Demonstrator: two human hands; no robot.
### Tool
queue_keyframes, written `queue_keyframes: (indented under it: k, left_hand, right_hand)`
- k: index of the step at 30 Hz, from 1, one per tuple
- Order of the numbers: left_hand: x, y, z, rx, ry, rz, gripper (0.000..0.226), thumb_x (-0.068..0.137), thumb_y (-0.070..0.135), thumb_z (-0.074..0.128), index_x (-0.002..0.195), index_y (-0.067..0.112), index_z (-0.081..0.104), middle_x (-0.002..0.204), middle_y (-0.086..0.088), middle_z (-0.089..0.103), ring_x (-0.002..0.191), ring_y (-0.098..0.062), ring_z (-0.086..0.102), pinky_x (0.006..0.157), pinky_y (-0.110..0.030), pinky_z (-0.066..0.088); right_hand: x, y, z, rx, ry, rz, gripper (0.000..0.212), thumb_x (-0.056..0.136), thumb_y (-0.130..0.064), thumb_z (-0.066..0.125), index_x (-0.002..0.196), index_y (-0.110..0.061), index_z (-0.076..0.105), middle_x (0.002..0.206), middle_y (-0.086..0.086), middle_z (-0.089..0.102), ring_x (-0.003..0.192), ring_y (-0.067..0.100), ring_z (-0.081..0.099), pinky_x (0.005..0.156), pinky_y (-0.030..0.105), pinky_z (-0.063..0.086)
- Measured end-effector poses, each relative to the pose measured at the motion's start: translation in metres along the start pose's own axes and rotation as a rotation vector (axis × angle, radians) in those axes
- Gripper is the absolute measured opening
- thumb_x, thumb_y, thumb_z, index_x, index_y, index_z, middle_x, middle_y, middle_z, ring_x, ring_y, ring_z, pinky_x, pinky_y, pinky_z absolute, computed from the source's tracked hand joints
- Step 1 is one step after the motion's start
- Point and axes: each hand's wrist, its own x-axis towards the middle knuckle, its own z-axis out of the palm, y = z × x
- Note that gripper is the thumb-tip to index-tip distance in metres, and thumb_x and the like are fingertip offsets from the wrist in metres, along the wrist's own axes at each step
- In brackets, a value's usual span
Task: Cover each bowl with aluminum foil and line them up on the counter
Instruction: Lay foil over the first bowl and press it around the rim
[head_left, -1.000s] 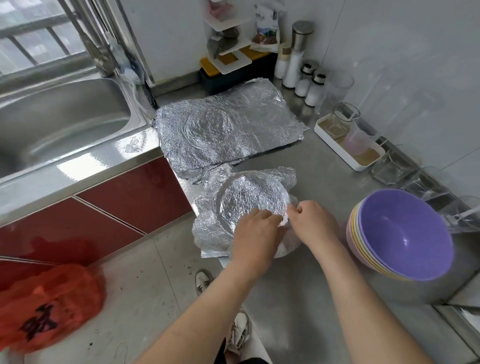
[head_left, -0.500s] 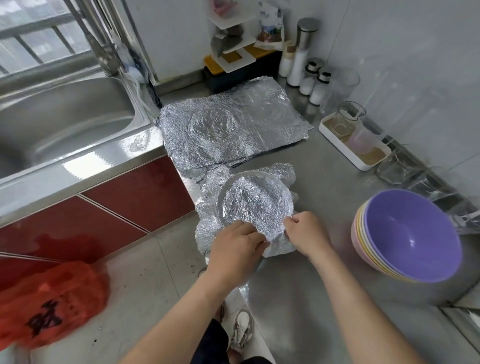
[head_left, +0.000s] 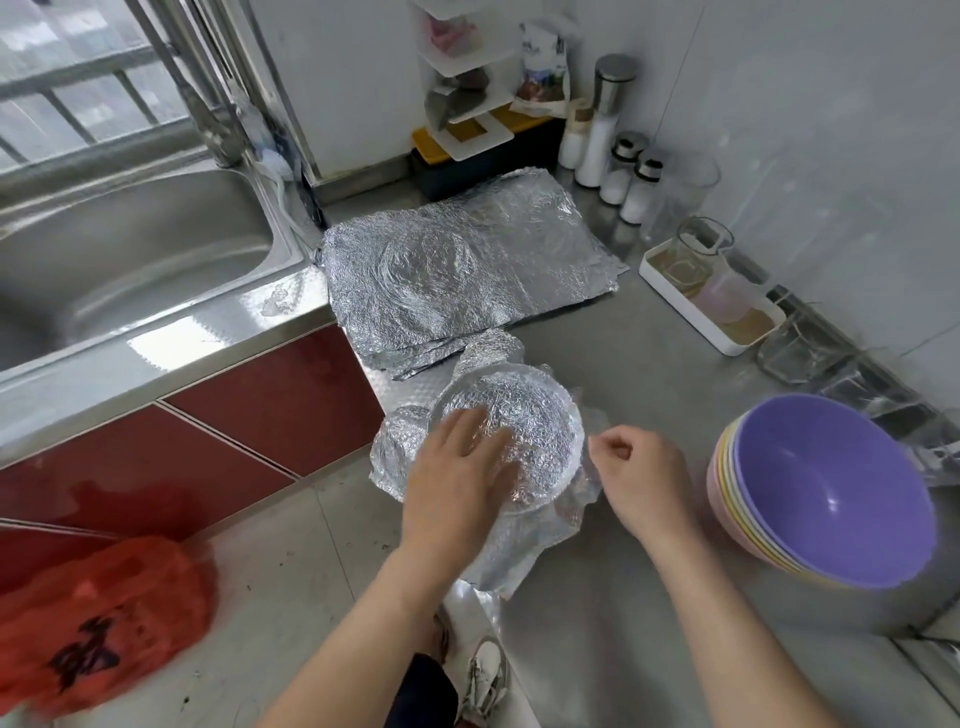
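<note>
A bowl draped in crinkled aluminum foil stands near the counter's front edge. My left hand lies flat on the foil over the bowl's near left side, fingers straight. My right hand is at the bowl's right rim with curled fingers pinching the loose foil edge there. A stack of flat foil sheets lies behind the bowl. At the right sits a stack of bare bowls, a purple one on top.
The steel counter runs right of a sink. A white tray with glass cups, shakers and a corner rack line the back wall. A red plastic bag hangs at the lower left.
My left hand let go of the bowl's near edge and moved up flat onto the foil top. My right hand shifted to the right rim.
</note>
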Motion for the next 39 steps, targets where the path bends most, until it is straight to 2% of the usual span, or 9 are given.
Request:
queue_keyframes:
  k: [4,9,18,23,27,30,32,35,39]
  left_hand:
    - [-0.009,-0.022,0.002,0.021,-0.071,-0.053,0.022,0.093,0.025,0.064,0.110,0.011,0.066,0.139,-0.021,0.050,0.136,-0.039,0.039,0.106,-0.048,0.039]
    - [-0.013,-0.028,0.002,-0.037,-0.054,-0.067,0.016,0.099,0.020,0.054,0.103,0.008,0.064,0.125,-0.010,0.055,0.136,-0.030,0.039,0.101,-0.042,0.046]
    - [-0.019,-0.022,0.002,-0.034,-0.002,-0.103,0.013,0.092,0.015,0.066,0.103,0.009,0.068,0.129,-0.011,0.059,0.133,-0.031,0.046,0.093,-0.040,0.051]
    - [-0.016,-0.024,0.004,-0.052,-0.048,-0.096,0.009,0.095,0.015,0.060,0.100,0.009,0.064,0.125,-0.010,0.057,0.135,-0.032,0.040,0.097,-0.043,0.047]
    - [-0.007,-0.022,-0.001,-0.040,-0.011,-0.093,0.012,0.091,0.012,0.064,0.102,0.008,0.068,0.125,-0.015,0.060,0.126,-0.037,0.048,0.097,-0.048,0.047]
    - [-0.005,-0.001,-0.006,-0.043,0.041,0.000,0.014,0.091,0.020,0.061,0.087,0.012,0.072,0.097,-0.003,0.067,0.091,-0.028,0.059,0.071,-0.042,0.054]
    - [-0.009,0.021,-0.004,-0.071,-0.006,0.065,0.030,0.092,0.034,0.051,0.076,0.017,0.071,0.079,0.004,0.062,0.076,-0.022,0.055,0.053,-0.034,0.048]
    - [-0.016,0.039,0.011,-0.040,-0.048,0.108,0.033,0.086,0.044,0.049,0.071,0.021,0.069,0.071,0.005,0.058,0.070,-0.019,0.056,0.051,-0.029,0.045]
    - [-0.007,0.049,0.020,-0.016,-0.063,0.049,0.034,0.085,0.045,0.048,0.068,0.021,0.065,0.067,0.003,0.056,0.064,-0.020,0.056,0.047,-0.029,0.044]
  right_hand:
    - [-0.006,-0.006,0.012,-0.068,0.082,-0.069,0.020,0.089,-0.026,0.061,0.076,-0.016,0.072,0.071,-0.004,0.068,0.066,0.019,0.053,0.059,0.030,0.035]
    - [-0.003,-0.009,0.016,-0.117,0.116,-0.039,0.022,0.089,-0.029,0.063,0.077,-0.015,0.074,0.078,0.001,0.073,0.074,0.030,0.063,0.062,0.033,0.042]
    - [0.007,-0.025,0.019,-0.288,0.039,0.030,0.022,0.081,-0.022,0.060,0.064,-0.007,0.060,0.066,0.009,0.063,0.063,0.032,0.053,0.059,0.034,0.046]
    - [0.006,-0.024,0.017,-0.170,0.007,0.130,0.023,0.075,-0.022,0.065,0.060,-0.005,0.062,0.059,0.013,0.060,0.059,0.037,0.050,0.052,0.030,0.038]
    - [-0.003,-0.010,0.009,-0.065,-0.111,0.136,0.028,0.080,-0.027,0.065,0.069,-0.002,0.070,0.071,0.016,0.067,0.074,0.034,0.061,0.052,0.031,0.041]
    - [-0.004,-0.003,-0.001,-0.072,-0.080,-0.066,0.018,0.086,-0.023,0.064,0.077,-0.010,0.072,0.075,0.006,0.070,0.072,0.026,0.062,0.060,0.030,0.041]
    - [0.000,0.000,-0.008,-0.126,-0.011,-0.386,0.009,0.084,-0.011,0.066,0.086,-0.016,0.073,0.086,-0.002,0.068,0.077,0.020,0.061,0.064,0.028,0.044]
    - [0.019,0.010,-0.012,-0.354,-0.038,-0.879,0.034,0.065,0.007,0.074,0.089,-0.018,0.074,0.094,-0.003,0.067,0.078,0.023,0.063,0.058,0.026,0.051]
    - [0.042,0.022,-0.018,-0.630,-0.187,-1.130,0.028,0.068,0.003,0.065,0.089,-0.015,0.070,0.095,-0.001,0.067,0.072,0.022,0.060,0.050,0.030,0.052]
